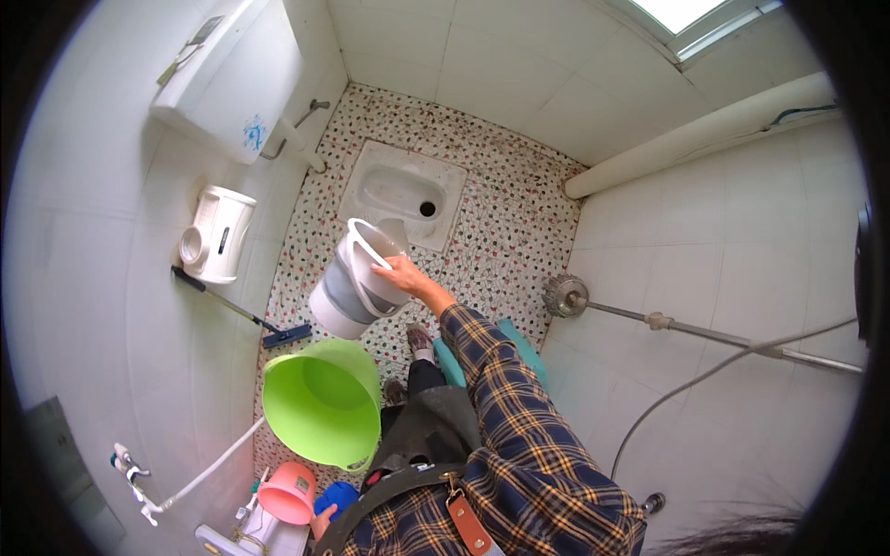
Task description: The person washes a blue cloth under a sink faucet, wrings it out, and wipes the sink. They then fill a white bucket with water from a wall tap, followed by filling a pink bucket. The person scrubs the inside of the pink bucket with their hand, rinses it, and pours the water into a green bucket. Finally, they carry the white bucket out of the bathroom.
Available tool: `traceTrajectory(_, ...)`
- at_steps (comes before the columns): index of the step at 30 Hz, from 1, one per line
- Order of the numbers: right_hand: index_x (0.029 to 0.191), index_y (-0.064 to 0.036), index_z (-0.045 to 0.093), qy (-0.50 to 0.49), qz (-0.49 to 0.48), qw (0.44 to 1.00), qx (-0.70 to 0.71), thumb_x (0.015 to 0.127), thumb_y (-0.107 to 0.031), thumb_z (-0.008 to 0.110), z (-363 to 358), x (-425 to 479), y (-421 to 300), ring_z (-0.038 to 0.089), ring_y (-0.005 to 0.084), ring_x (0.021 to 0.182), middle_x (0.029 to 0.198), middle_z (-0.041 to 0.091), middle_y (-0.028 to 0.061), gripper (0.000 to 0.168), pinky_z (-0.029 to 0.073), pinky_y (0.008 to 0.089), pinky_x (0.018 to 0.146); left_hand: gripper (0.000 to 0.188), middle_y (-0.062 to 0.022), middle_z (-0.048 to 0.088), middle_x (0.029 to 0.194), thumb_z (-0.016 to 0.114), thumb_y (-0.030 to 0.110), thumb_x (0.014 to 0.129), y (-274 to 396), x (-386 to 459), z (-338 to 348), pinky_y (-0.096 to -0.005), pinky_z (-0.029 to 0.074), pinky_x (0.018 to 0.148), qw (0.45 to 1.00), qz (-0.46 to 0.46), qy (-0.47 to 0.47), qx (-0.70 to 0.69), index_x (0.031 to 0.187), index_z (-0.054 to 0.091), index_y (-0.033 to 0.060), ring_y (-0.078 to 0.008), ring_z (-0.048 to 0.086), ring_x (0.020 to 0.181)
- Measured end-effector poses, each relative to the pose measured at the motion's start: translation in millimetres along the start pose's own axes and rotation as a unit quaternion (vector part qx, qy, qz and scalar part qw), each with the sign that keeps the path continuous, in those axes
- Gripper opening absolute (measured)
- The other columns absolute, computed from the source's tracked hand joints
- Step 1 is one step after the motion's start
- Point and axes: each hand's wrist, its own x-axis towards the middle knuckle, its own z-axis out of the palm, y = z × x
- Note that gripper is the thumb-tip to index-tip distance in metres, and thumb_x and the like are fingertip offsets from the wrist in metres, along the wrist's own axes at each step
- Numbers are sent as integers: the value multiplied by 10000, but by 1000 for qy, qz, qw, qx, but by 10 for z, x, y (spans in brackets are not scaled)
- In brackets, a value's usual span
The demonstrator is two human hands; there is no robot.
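Observation:
A white and grey collapsible bucket (358, 274) tips over the near edge of a white ceramic squat toilet (351, 191). My right hand (402, 272) grips the bucket's rim beside its white handle. Something clear, apparently water, shows at the bucket's mouth. Low in the view, my left hand (322, 522) is partly cut off by my body. Its fingertips meet the edge of a blue plastic object (336, 498), but whether they hold it is hidden. Next to that object sits a pink plastic bucket (288, 492). Between my two hands stands a large green plastic tub (316, 410).
Along the left wall are a floor squeegee (285, 336), a white paper holder (221, 236), a toilet cistern (229, 80) and a tap (132, 476). Something teal (525, 354) lies behind my right sleeve. A shower head (567, 295) and hose (667, 399) run along the right wall.

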Motion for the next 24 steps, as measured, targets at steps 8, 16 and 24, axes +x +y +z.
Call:
traceTrajectory(8, 911, 26, 679, 53, -73, 996, -21, 885, -340, 639, -145, 1403, -268, 522, 108, 680, 691, 616, 40, 369, 455, 314, 638, 374, -97, 639, 1027, 682, 64, 757, 245, 153, 496, -346, 500, 834, 998, -40, 13, 39, 1112, 595, -11, -227, 627, 913)
traceTrajectory(16, 933, 8, 690, 189, -124, 961, 158, 916, -300, 642, -628, 2172, -528, 511, 70, 689, 766, 611, -32, 312, 428, 250, 605, 397, -103, 639, 1039, 694, 63, 755, 290, 364, 1018, -350, 498, 842, 997, -59, -6, 44, 1129, 587, -16, -230, 626, 919)
traceTrajectory(24, 885, -2, 683, 229, -157, 934, 227, 920, -256, 641, -894, 2349, -832, 473, 54, 656, 715, 569, -60, 260, 407, 247, 588, 421, -110, 638, 1052, 705, 63, 754, 207, 448, 1090, -354, 495, 850, 997, -60, -9, 40, 1146, 578, -22, -233, 624, 926)
